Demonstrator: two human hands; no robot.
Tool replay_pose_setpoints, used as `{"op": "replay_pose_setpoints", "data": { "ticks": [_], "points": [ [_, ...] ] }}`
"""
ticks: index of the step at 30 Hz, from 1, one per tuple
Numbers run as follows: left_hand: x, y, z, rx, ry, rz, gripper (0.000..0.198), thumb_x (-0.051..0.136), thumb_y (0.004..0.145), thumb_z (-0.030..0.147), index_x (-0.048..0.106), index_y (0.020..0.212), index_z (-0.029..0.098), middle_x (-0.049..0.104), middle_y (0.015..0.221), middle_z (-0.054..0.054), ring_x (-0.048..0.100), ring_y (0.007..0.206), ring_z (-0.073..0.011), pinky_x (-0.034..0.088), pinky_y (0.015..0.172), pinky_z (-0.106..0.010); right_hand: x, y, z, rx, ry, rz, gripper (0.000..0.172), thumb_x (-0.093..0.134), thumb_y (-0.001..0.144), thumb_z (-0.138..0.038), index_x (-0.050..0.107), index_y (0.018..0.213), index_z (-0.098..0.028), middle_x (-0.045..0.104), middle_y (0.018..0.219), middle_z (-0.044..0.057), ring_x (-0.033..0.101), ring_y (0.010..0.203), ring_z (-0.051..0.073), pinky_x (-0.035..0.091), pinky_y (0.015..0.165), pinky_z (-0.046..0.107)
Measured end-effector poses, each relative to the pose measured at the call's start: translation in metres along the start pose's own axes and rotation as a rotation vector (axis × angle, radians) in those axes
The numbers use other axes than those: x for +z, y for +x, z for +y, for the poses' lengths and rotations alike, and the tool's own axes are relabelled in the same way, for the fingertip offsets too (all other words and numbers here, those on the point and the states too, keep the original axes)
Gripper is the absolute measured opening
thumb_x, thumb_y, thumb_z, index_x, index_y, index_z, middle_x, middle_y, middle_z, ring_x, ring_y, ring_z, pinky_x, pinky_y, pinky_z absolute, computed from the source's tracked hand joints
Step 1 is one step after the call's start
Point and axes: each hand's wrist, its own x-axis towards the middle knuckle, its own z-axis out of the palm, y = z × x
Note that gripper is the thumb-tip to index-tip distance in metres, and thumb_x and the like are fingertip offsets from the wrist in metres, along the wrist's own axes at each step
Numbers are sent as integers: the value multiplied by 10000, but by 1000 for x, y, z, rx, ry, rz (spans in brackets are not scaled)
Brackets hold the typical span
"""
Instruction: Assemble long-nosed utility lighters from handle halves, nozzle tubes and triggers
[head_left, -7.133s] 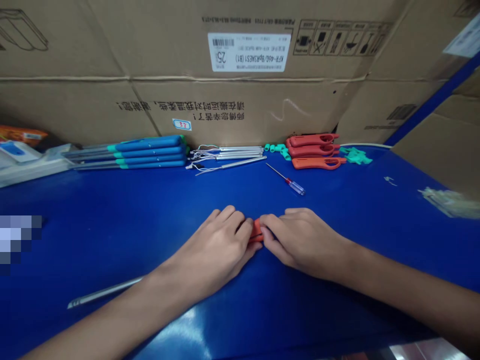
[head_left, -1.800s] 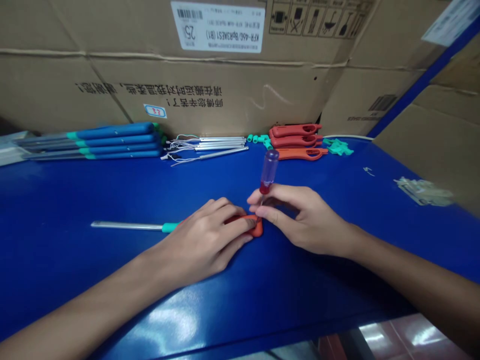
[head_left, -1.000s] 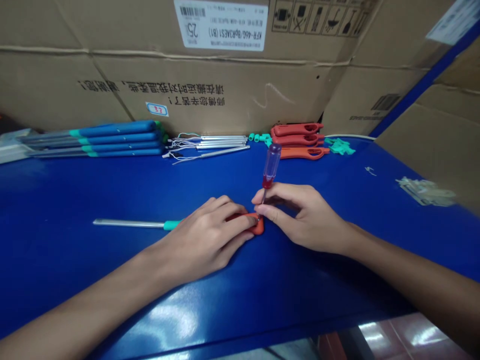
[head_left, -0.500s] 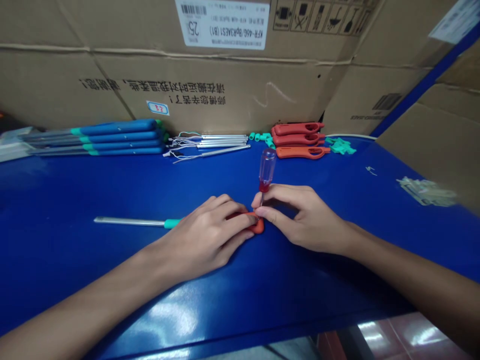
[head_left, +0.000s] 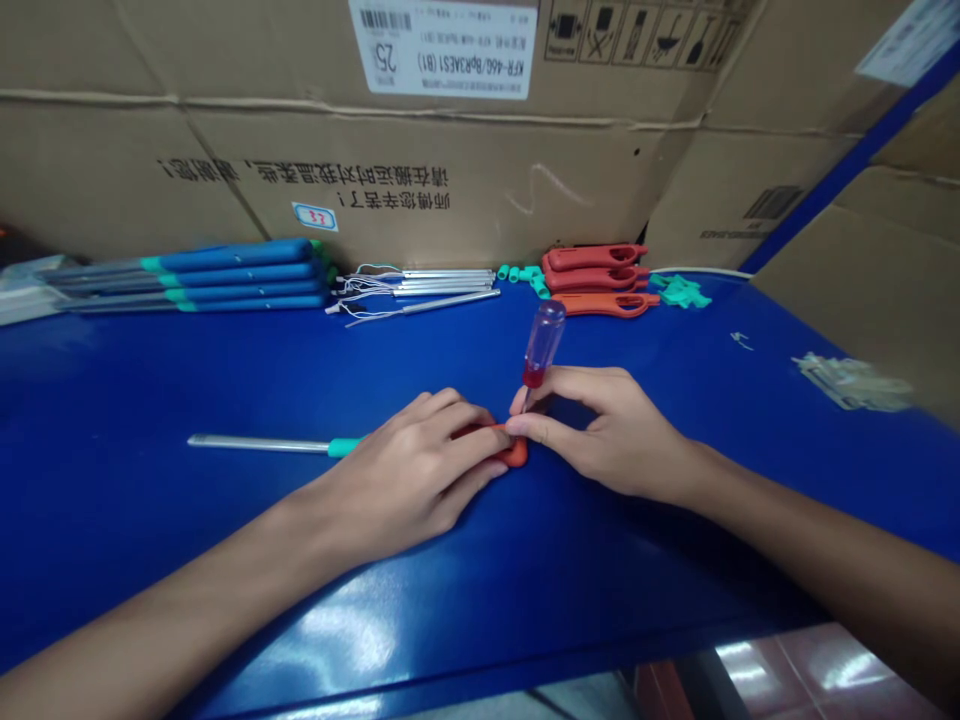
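My left hand [head_left: 409, 475] presses down on an orange-red plastic handle [head_left: 515, 455], which is mostly hidden under my fingers. A metal rod with a teal collar [head_left: 259, 445] runs out from under that hand to the left. My right hand [head_left: 592, 432] pinches a small screwdriver with a clear handle and red base [head_left: 543, 345], held nearly upright. Its thin shaft points down at the orange-red handle, and my fingers hide the tip.
On the blue workbench [head_left: 150, 385], along the cardboard boxes [head_left: 480, 170], lie blue-handled rods [head_left: 232, 262], wired metal rods [head_left: 412, 288], teal pieces [head_left: 681, 291] and orange-red handles [head_left: 596, 280]. A clear packet [head_left: 851, 382] lies at the right.
The screwdriver, lying on the bench earlier, is now in my right hand. The teal-collared rod now meets my left hand. Over the last second, the screwdriver has tilted slightly rightward.
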Motion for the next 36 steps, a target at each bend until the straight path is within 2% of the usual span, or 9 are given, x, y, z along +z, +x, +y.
{"op": "replay_pose_setpoints", "data": {
  "ticks": [8, 15, 22, 26, 30, 36],
  "points": [
    [-1, 1, 0, 2, 2, -2, 232, 479, 976, 266, 674, 1076, 188, 660, 952, -71, 564, 872, -188, 501, 783, -349, 2, 0, 3, 53, -23, 22, 159, 717, 812, -282, 622, 746, -173, 692, 736, -3, 641, 674, 121, 515, 661, 220],
    [-1, 2, 2, 4, 7, 8, 240, 472, 980, 268, 675, 1083, 191, 667, 950, -75, 574, 872, -183, 510, 787, -345, 1, 1, 1, 66, 21, -2, 146, 708, 817, -241, 625, 718, -172, 684, 708, -16, 628, 653, 109, 502, 651, 211],
    [-1, -1, 0, -4, 3, 6, 227, 495, 971, 268, 668, 1093, 186, 673, 1000, -76, 574, 892, -187, 505, 803, -353, -4, 1, 0, 21, 4, -72, 122, 611, 883, -171, 672, 778, -177, 738, 845, 2, 681, 786, 120, 505, 762, 196],
    [0, -1, 0, 1, -1, 9, 223, 495, 971, 263, 661, 1094, 179, 672, 1012, -79, 576, 898, -190, 503, 806, -355, -6, 0, -1, 14, -30, -103, 143, 573, 906, -168, 682, 815, -181, 745, 874, 3, 692, 824, 126, 505, 773, 197],
    [0, 0, 0, 8, -3, 16, 218, 492, 972, 258, 669, 1066, 175, 670, 978, -78, 572, 885, -188, 506, 800, -354, -3, 0, 1, 6, -39, -47, 100, 657, 852, -190, 662, 753, -180, 732, 803, 3, 679, 752, 134, 516, 740, 221],
    [-1, 1, 1, 7, 1, 19, 228, 492, 972, 263, 667, 1093, 181, 669, 956, -78, 575, 875, -188, 510, 786, -347, 1, 0, 6, -30, -34, 25, 161, 716, 815, -247, 623, 705, -174, 693, 720, -4, 639, 666, 118, 502, 668, 214]
  ]
}}
